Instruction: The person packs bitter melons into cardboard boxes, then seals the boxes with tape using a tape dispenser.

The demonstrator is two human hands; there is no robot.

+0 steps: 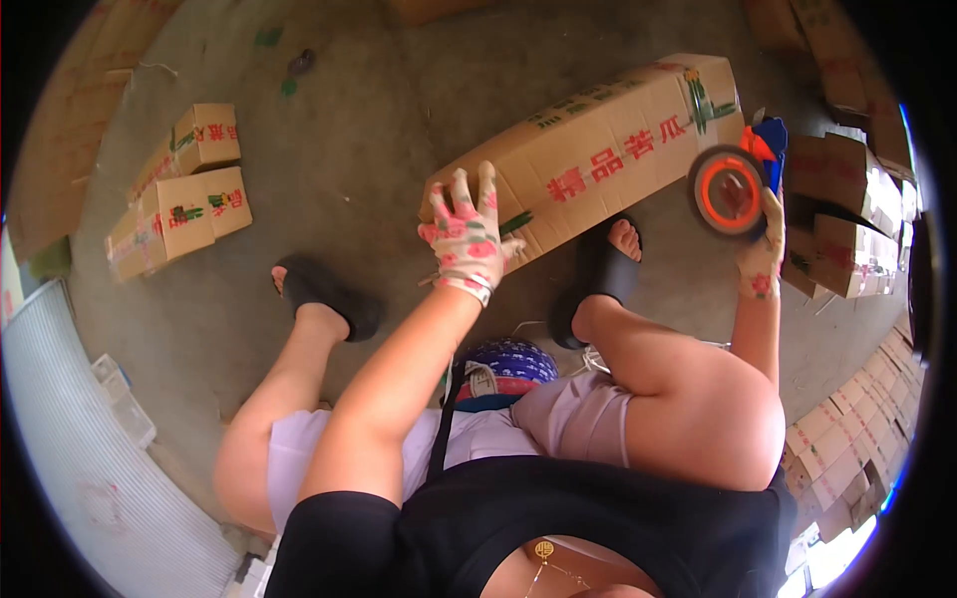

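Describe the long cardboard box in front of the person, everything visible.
The long cardboard box is brown corrugated card, printed with red characters along its side and green artwork near both ends. It looks closed and lies slanted over the concrete floor. The left hand, in a floral glove, rests spread on its left end; the right hand holds an orange-rolled tape dispenser at its right end. A sandalled foot lies by its lower edge.

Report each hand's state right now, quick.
Left hand: open, fingers spread, resting on the long cardboard box.
Right hand: closed, holding the tape dispenser.
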